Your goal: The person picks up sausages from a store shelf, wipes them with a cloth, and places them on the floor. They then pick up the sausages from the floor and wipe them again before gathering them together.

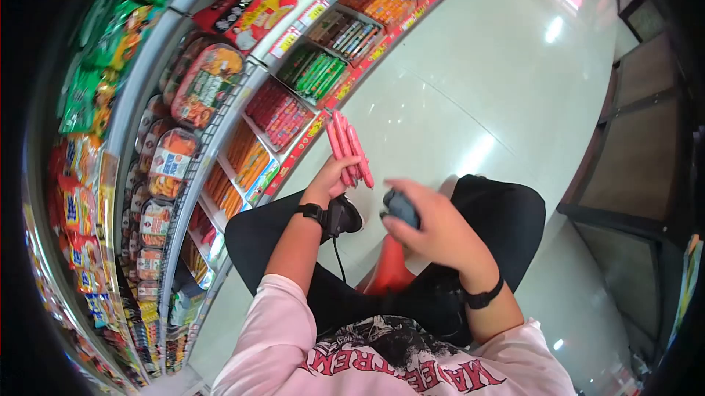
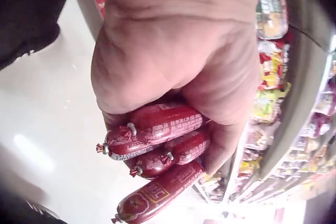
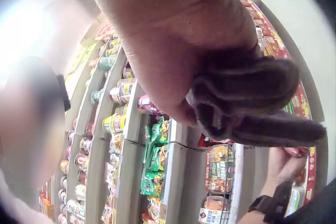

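Observation:
My left hand (image 1: 334,178) grips a bunch of several red-wrapped sausages (image 1: 342,142) near the low shelf. In the left wrist view the sausages (image 2: 163,192) lie under the curled fingers, their crimped metal-clipped ends poking out. To the right, my right hand (image 1: 445,231) holds a folded dark grey cloth (image 1: 403,209) between thumb and fingers. The right wrist view shows the cloth (image 3: 244,90) in thick folds hanging out of the hand. The two hands are apart, above the knees.
Bins of red sausages (image 1: 279,113), green-wrapped sticks (image 1: 323,73) and orange sticks (image 1: 253,153) line the bottom shelf at left. Packaged trays (image 1: 172,163) fill the shelf above. Pale floor tiles (image 1: 470,80) lie ahead; a dark cabinet (image 1: 639,131) stands at right. A red stool (image 1: 391,271) shows between the legs.

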Tool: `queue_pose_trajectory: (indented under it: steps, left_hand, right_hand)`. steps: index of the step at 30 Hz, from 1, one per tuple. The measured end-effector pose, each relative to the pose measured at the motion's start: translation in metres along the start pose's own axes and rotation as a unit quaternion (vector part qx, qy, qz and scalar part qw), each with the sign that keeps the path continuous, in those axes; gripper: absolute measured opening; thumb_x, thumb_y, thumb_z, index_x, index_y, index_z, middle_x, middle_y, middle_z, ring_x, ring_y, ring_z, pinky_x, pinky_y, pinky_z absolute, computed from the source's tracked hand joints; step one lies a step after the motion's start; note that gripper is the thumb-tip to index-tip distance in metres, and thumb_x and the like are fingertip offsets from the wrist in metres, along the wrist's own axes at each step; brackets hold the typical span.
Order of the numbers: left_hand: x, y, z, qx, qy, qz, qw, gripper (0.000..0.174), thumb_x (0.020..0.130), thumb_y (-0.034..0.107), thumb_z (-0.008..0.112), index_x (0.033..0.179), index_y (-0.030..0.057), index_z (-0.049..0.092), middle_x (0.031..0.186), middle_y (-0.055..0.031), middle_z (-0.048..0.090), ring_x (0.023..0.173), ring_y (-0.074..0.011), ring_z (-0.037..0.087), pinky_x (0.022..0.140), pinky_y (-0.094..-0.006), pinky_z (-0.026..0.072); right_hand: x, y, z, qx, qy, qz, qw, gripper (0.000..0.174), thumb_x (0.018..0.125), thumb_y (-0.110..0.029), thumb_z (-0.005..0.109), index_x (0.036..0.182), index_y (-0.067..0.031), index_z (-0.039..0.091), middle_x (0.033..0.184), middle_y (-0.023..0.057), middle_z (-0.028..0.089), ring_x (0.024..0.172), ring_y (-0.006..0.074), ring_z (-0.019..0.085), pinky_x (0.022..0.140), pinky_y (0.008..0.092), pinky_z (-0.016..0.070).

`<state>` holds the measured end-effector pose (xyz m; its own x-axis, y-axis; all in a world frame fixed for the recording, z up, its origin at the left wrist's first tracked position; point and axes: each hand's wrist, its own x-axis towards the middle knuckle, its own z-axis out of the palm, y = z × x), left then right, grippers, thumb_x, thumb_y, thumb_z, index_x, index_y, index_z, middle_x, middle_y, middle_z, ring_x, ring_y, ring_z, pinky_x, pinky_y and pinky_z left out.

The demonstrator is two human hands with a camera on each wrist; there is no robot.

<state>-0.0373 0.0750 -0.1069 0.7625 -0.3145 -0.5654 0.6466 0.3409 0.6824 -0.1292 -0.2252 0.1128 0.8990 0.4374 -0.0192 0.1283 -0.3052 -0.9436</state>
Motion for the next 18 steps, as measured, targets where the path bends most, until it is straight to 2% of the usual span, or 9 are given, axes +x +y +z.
queue_pose_trajectory:
  steps: [3, 4, 5, 7, 11, 12, 14, 17, 18]
  left_hand:
    - [-0.029, 0.057, 0.049, 0.022, -0.051, 0.061, 0.997, 0.041, 0.095, 0.013, 0.075, 0.132, 0.0036, 0.060, 0.115, -0.0129, 0.072, 0.107, -0.0274, 0.072, 0.094, -0.0421, 0.0600]
    - [-0.043, 0.075, 0.069, 0.022, -0.060, 0.080, 0.995, 0.042, 0.095, 0.011, 0.074, 0.134, 0.0027, 0.059, 0.120, -0.0144, 0.071, 0.110, -0.0282, 0.072, 0.097, -0.0423, 0.0594]
    - [-0.050, 0.088, 0.081, 0.025, -0.075, 0.085, 0.993, 0.043, 0.095, 0.010, 0.073, 0.135, 0.0024, 0.059, 0.121, -0.0147, 0.071, 0.110, -0.0282, 0.072, 0.097, -0.0423, 0.0593]
    - [-0.061, 0.112, 0.098, 0.031, -0.102, 0.096, 0.990, 0.044, 0.095, 0.008, 0.072, 0.137, 0.0017, 0.058, 0.124, -0.0154, 0.071, 0.110, -0.0283, 0.072, 0.098, -0.0425, 0.0591]
    - [-0.079, 0.137, 0.129, 0.010, -0.151, 0.139, 0.979, 0.045, 0.094, 0.003, 0.068, 0.138, 0.0013, 0.058, 0.126, -0.0142, 0.071, 0.110, -0.0265, 0.072, 0.098, -0.0404, 0.0590]
    - [-0.074, 0.136, 0.132, -0.011, -0.182, 0.159, 0.970, 0.041, 0.096, 0.004, 0.065, 0.137, 0.0033, 0.058, 0.121, -0.0120, 0.071, 0.107, -0.0245, 0.072, 0.094, -0.0391, 0.0597]
    - [-0.067, 0.135, 0.137, -0.071, -0.186, 0.162, 0.966, 0.037, 0.097, 0.006, 0.064, 0.133, 0.0027, 0.059, 0.116, -0.0105, 0.071, 0.105, -0.0216, 0.072, 0.089, -0.0369, 0.0600]
    - [-0.064, 0.135, 0.141, -0.114, -0.154, 0.151, 0.970, 0.033, 0.097, 0.007, 0.061, 0.129, 0.0024, 0.060, 0.112, -0.0085, 0.070, 0.100, -0.0198, 0.071, 0.084, -0.0363, 0.0601]
    - [-0.056, 0.134, 0.132, -0.108, -0.157, 0.134, 0.973, 0.033, 0.097, 0.007, 0.060, 0.130, 0.0025, 0.059, 0.112, -0.0084, 0.070, 0.099, -0.0199, 0.071, 0.084, -0.0364, 0.0601]
  right_hand:
    - [0.010, -0.010, 0.004, 0.248, 0.092, 0.068, 0.962, 0.069, 0.095, -0.012, 0.074, 0.156, -0.0073, 0.042, 0.127, 0.0152, 0.064, 0.116, 0.0235, 0.066, 0.101, 0.0346, 0.0517]
    - [0.016, 0.002, 0.003, 0.257, 0.087, 0.052, 0.961, 0.074, 0.098, -0.011, 0.071, 0.162, -0.0085, 0.033, 0.131, 0.0108, 0.058, 0.120, 0.0178, 0.058, 0.104, 0.0328, 0.0491]
    - [0.021, -0.014, 0.001, 0.359, 0.110, 0.078, 0.923, 0.074, 0.097, -0.010, 0.071, 0.161, -0.0092, 0.033, 0.132, 0.0107, 0.058, 0.121, 0.0174, 0.057, 0.105, 0.0321, 0.0481]
    - [0.033, -0.016, -0.002, 0.372, 0.152, 0.049, 0.914, 0.075, 0.098, -0.010, 0.070, 0.162, -0.0100, 0.032, 0.130, 0.0104, 0.058, 0.119, 0.0163, 0.057, 0.104, 0.0316, 0.0483]
    - [0.069, -0.031, -0.009, 0.251, 0.157, 0.018, 0.955, 0.075, 0.097, -0.012, 0.072, 0.160, -0.0097, 0.032, 0.128, 0.0101, 0.058, 0.112, 0.0161, 0.060, 0.097, 0.0321, 0.0518]
    - [0.081, -0.032, -0.009, 0.209, 0.149, 0.013, 0.966, 0.075, 0.097, -0.013, 0.073, 0.160, -0.0097, 0.033, 0.128, 0.0101, 0.058, 0.111, 0.0160, 0.061, 0.095, 0.0323, 0.0527]
    - [0.104, -0.034, -0.007, 0.143, 0.144, 0.005, 0.979, 0.071, 0.095, -0.017, 0.075, 0.155, -0.0092, 0.038, 0.126, 0.0096, 0.059, 0.105, 0.0156, 0.062, 0.087, 0.0327, 0.0550]
    - [0.131, -0.019, -0.006, 0.095, 0.132, -0.005, 0.987, 0.062, 0.097, -0.017, 0.075, 0.149, -0.0082, 0.044, 0.123, 0.0086, 0.060, 0.104, 0.0153, 0.062, 0.088, 0.0323, 0.0550]
    - [0.137, -0.006, -0.005, 0.129, 0.139, 0.000, 0.982, 0.059, 0.097, -0.017, 0.075, 0.146, -0.0079, 0.045, 0.123, 0.0084, 0.060, 0.105, 0.0152, 0.062, 0.088, 0.0322, 0.0550]
